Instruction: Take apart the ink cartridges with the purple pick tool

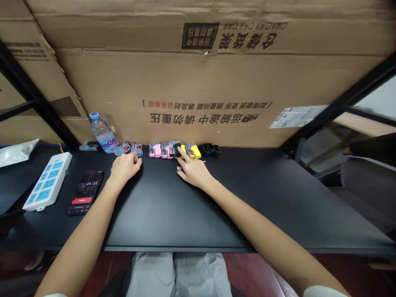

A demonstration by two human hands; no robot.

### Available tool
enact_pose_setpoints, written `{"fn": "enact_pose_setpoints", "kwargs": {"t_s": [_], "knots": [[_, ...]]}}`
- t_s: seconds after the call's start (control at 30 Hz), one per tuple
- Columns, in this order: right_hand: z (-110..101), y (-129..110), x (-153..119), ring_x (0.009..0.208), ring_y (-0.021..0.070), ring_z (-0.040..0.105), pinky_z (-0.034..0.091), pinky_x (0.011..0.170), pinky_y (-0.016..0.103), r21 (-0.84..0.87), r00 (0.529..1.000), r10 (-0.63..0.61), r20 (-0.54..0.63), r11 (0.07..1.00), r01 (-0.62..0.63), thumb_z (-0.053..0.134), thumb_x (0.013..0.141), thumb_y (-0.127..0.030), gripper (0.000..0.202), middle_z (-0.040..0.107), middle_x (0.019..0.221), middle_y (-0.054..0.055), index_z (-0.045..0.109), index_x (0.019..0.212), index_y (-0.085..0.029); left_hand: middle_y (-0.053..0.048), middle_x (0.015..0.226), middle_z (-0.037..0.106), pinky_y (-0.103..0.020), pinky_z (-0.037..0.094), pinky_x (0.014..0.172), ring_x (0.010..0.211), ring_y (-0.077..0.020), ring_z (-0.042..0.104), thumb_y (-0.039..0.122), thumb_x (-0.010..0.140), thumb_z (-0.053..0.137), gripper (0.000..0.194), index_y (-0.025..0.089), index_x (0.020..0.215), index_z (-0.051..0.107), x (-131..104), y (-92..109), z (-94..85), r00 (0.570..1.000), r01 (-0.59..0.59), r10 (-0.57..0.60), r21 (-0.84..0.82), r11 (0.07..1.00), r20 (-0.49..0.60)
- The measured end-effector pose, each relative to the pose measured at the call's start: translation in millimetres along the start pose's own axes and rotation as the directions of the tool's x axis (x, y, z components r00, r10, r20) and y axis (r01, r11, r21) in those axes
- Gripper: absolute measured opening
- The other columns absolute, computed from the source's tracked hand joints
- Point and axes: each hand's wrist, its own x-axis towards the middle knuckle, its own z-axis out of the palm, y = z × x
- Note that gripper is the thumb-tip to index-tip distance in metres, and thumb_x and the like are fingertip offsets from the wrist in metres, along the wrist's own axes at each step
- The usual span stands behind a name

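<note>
My left hand (125, 168) rests on the black tabletop with its fingers curled in, and I see nothing in it. Just beyond its knuckles lie two small clear plastic pieces with orange and blue-grey parts, one clear piece (136, 149) upright and another clear piece (123, 148) tilted. My right hand (195, 170) has its index finger stretched onto a small black-topped clear piece (175, 148), thumb held apart. That piece stands in a row between a clear-and-pink piece (155, 150) and a clear-and-yellow piece (194, 151). Black pieces (210, 149) sit at the row's right end.
A water bottle (103, 134) leans against the cardboard (198, 82) at the back. At left lie a phone (85, 194), a white power strip (48, 181) and a white packet (18, 152). Black metal posts (312, 119) flank the table (173, 214).
</note>
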Motion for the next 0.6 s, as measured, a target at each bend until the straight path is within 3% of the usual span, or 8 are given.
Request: {"fn": "enact_pose_setpoints", "kwargs": {"t_s": [0.13, 0.23, 0.3, 0.37, 0.43, 0.47, 0.53, 0.6], "knots": [[1, -1, 1, 0.095, 0.0314, 0.080, 0.063, 0.081, 0.044, 0.003, 1.000, -0.001, -0.017, 1.000, 0.001, 0.051, 0.105, -0.030, 0.046, 0.026, 0.179, 0.023, 0.065, 0.144, -0.010, -0.008, 0.079, 0.076, -0.039, 0.052, 0.084, 0.085, -0.0299, 0.076, 0.040, 0.102, 0.053, 0.027, 0.023, 0.089, 0.069, -3, 12, 1.3, 0.982, -0.187, 0.185, -0.042, 0.982, -0.037], [-4, 0, -2, 0.093, 0.0307, 0.079, 0.063, 0.080, 0.044, 0.002, 0.996, 0.009, -0.084, 1.000, -0.009, 0.052, 0.105, -0.029, 0.045, 0.028, 0.179, 0.022, 0.065, 0.144, -0.011, -0.006, 0.085, 0.076, -0.042, 0.052, 0.091, 0.087, -0.0277, 0.075, 0.035, 0.103, 0.055, 0.023, 0.022, 0.090, 0.068, -9, 23, 6.0, 0.936, -0.351, 0.343, -0.151, 0.924, -0.076], [-11, 1, -8, 0.090, 0.0293, 0.079, 0.062, 0.078, 0.042, 0.023, 0.986, 0.005, -0.168, 1.000, -0.001, 0.051, 0.105, -0.028, 0.044, 0.033, 0.177, 0.021, 0.066, 0.143, -0.013, -0.010, 0.112, 0.076, -0.044, 0.052, 0.100, 0.107, -0.0284, 0.073, 0.033, 0.104, 0.056, 0.019, 0.022, 0.113, 0.068, -15, 32, 10.2, 0.881, -0.469, 0.428, -0.242, 0.850, -0.202], [-18, 2, -17, 0.089, 0.0263, 0.078, 0.062, 0.076, 0.040, 0.072, 0.963, -0.033, -0.269, 0.996, 0.054, 0.051, 0.105, -0.026, 0.041, 0.042, 0.173, 0.019, 0.069, 0.141, -0.017, -0.017, 0.151, 0.060, -0.047, 0.047, 0.114, 0.141, -0.0311, 0.058, 0.032, 0.103, 0.059, 0.042, 0.023, 0.144, 0.055, -22, 41, 13.7, 0.814, -0.566, 0.459, -0.308, 0.765, -0.356], [-22, 3, -29, 0.085, 0.0227, 0.078, 0.061, 0.074, 0.037, 0.132, 0.930, -0.113, -0.351, 0.977, 0.168, 0.052, 0.104, -0.024, 0.037, 0.053, 0.166, 0.017, 0.073, 0.135, -0.022, -0.019, 0.169, 0.041, -0.053, 0.040, 0.124, 0.156, -0.0322, 0.042, 0.033, 0.105, 0.060, 0.057, 0.025, 0.158, 0.040, -29, 49, 16.2, 0.771, -0.621, 0.466, -0.346, 0.704, -0.435], [-22, 3, -35, 0.083, 0.0208, 0.078, 0.061, 0.073, 0.035, 0.164, 0.910, -0.160, -0.383, 0.957, 0.238, 0.053, 0.104, -0.024, 0.035, 0.058, 0.163, 0.016, 0.075, 0.131, -0.024, -0.018, 0.171, 0.039, -0.054, 0.038, 0.125, 0.158, -0.0320, 0.039, 0.032, 0.106, 0.060, 0.058, 0.027, 0.159, 0.039, -31, 52, 17.1, 0.753, -0.649, 0.499, -0.355, 0.673, -0.430], [-18, 2, -44, 0.080, 0.0176, 0.077, 0.060, 0.070, 0.032, 0.256, 0.877, -0.209, -0.432, 0.905, 0.341, 0.055, 0.105, -0.025, 0.028, 0.065, 0.155, 0.015, 0.076, 0.123, -0.026, -0.016, 0.164, 0.050, -0.055, 0.036, 0.126, 0.156, -0.0310, 0.043, 0.027, 0.108, 0.056, 0.045, 0.028, 0.153, 0.047, -34, 56, 18.9, 0.713, -0.700, 0.569, -0.362, 0.615, -0.410], [-11, 0, -49, 0.082, 0.0170, 0.078, 0.059, 0.069, 0.030, 0.403, 0.881, -0.168, -0.442, 0.840, 0.363, 0.058, 0.105, -0.031, 0.018, 0.072, 0.146, 0.014, 0.073, 0.113, -0.025, -0.014, 0.152, 0.063, -0.055, 0.039, 0.123, 0.147, -0.0298, 0.054, 0.023, 0.109, 0.054, 0.036, 0.026, 0.144, 0.056, -34, 57, 20.7, 0.688, -0.723, 0.638, -0.394, 0.567, -0.345]]}}
